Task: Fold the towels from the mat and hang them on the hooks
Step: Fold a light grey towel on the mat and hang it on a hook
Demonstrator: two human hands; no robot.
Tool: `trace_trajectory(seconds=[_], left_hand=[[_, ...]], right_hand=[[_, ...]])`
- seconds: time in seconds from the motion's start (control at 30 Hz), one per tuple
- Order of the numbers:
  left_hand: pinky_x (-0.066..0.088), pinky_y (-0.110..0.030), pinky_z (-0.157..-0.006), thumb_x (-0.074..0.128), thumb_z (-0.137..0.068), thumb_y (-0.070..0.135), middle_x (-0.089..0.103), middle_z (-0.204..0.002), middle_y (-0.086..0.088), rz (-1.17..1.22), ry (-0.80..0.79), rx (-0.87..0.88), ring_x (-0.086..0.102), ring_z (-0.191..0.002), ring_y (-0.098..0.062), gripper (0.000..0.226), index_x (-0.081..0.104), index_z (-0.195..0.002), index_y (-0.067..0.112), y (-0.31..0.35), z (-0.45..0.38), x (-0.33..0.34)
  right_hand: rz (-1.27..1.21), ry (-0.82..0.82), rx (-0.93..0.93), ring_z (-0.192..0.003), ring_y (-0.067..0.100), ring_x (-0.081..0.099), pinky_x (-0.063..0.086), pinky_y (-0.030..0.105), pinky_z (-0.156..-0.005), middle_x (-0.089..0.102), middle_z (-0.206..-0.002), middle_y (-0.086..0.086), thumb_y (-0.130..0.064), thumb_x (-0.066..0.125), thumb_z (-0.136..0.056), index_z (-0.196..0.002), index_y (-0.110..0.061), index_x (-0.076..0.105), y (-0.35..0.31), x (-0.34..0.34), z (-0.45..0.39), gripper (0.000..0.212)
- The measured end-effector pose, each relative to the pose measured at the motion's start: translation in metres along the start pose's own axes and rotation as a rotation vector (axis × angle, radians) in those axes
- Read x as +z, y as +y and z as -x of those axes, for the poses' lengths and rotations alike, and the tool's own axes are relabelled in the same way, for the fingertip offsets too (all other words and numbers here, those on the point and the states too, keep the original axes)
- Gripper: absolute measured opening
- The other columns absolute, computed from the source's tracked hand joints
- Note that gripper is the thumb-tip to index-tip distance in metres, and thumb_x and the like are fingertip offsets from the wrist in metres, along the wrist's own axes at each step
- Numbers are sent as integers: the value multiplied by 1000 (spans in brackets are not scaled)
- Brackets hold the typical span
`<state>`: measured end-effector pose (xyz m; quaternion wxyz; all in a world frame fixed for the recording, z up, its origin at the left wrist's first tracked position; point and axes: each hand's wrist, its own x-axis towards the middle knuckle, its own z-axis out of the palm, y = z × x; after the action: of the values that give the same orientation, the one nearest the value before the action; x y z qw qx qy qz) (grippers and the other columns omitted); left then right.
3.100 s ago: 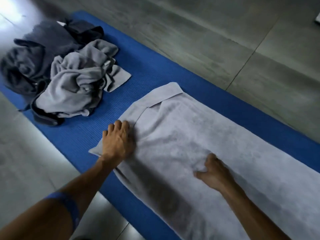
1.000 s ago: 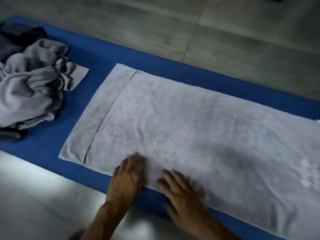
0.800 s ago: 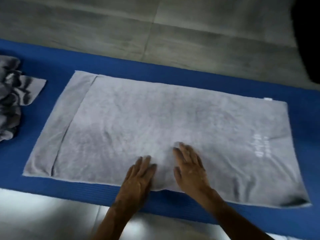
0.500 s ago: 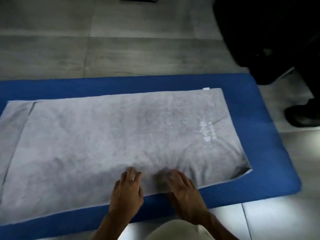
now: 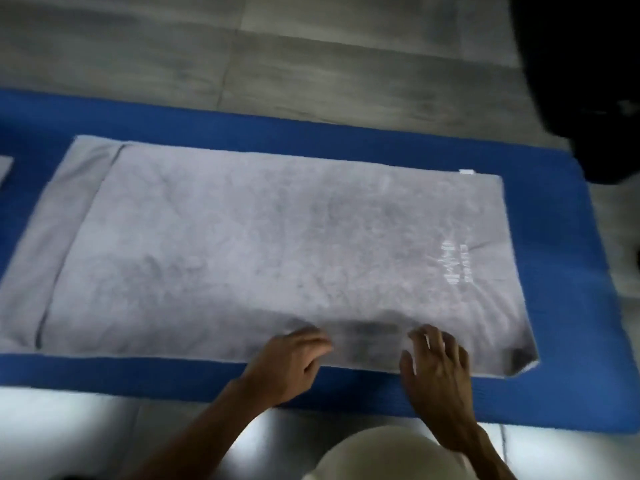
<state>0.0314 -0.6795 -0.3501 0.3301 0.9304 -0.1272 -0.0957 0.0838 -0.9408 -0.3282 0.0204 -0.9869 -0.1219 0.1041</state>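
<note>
Grey towel [image 5: 263,244], spread flat on blue mat [image 5: 561,306], long axis from 9 to 3 o'clock. Narrow band folded over at the 9 o'clock end; pale printed mark near the 3 o'clock end; small white tag at the 1 o'clock corner; corner at 4 o'clock slightly turned up.

Left hand [image 5: 291,365] at 6 o'clock on the near hem, fingers bent over the cloth edge, apparently pinching it; blur prevents certainty. Right hand [image 5: 436,365] just beside it toward 5 o'clock, fingers spread and laid flat across the hem, gripping nothing. Slight bunching and shadow in the cloth between the two hands.

Handling, as judged: soft, limp, light, non-fragile; prone to sag and wrinkle when lifted; grippy pile, unlikely to slip. Best taken at the corners or along the near hem, hands well apart, for a fold toward 12 o'clock.

Surroundings: edge of another grey cloth [image 5: 5,168] at 9 o'clock; grey tiled floor [image 5: 311,53] beyond the mat; dark shape [image 5: 585,81] at 2 o'clock; pale rounded form [image 5: 391,455], possibly a knee, at 6 o'clock.
</note>
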Motion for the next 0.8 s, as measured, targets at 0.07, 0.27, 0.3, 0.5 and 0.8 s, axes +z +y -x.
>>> trace_trajectory(seconds=[0.07, 0.27, 0.3, 0.5, 0.8], left_hand=[[56, -25, -82, 43, -85, 26, 70, -109, 4, -6, 139, -127, 66, -95, -12, 35, 69, -108, 22, -23, 10, -17], [51, -30, -86, 51, -86, 32, 68, -112, 2, 7, 470, -542, 63, -98, -21, 30, 67, -110, 22, -119, 84, -94], [51, -33, -82, 48, -85, 35, 68, -108, -2, -39, 498, -612, 63, -95, -26, 34, 66, -109, 19, -134, 100, -109], [45, -52, -87, 36, -84, 44, 55, -118, -18, -244, 438, -989, 52, -104, -42, 56, 50, -126, 10, -222, 191, -179], [45, -46, -84, 52, -95, 32, 58, -114, -24, -120, 474, -1348, 55, -104, -42, 33, 56, -116, 7, -282, 220, -209]], right_hand=[[-113, 13, -168, -89, 25, 57, 49, 40, -75, 59, -100, 4, -21, 66, -83, -92, -17, 63, -57, -4, -24, 11], [-194, -103, -580, -68, 25, 58, 49, 37, -60, 60, -79, 6, -24, 48, -90, -83, -11, 54, -220, 0, -80, 15], [-199, -149, -635, -68, 24, 58, 48, 36, -60, 60, -79, 5, -24, 50, -92, -85, -12, 53, -241, 2, -86, 15], [-112, -192, -875, -69, 22, 58, 48, 35, -65, 59, -76, 3, -36, 71, -82, -81, -15, 54, -303, 32, -97, 27], [19, -231, -834, -82, 24, 60, 47, 36, -70, 61, -89, 5, -44, 65, -86, -97, -14, 56, -313, 41, -96, 34]])
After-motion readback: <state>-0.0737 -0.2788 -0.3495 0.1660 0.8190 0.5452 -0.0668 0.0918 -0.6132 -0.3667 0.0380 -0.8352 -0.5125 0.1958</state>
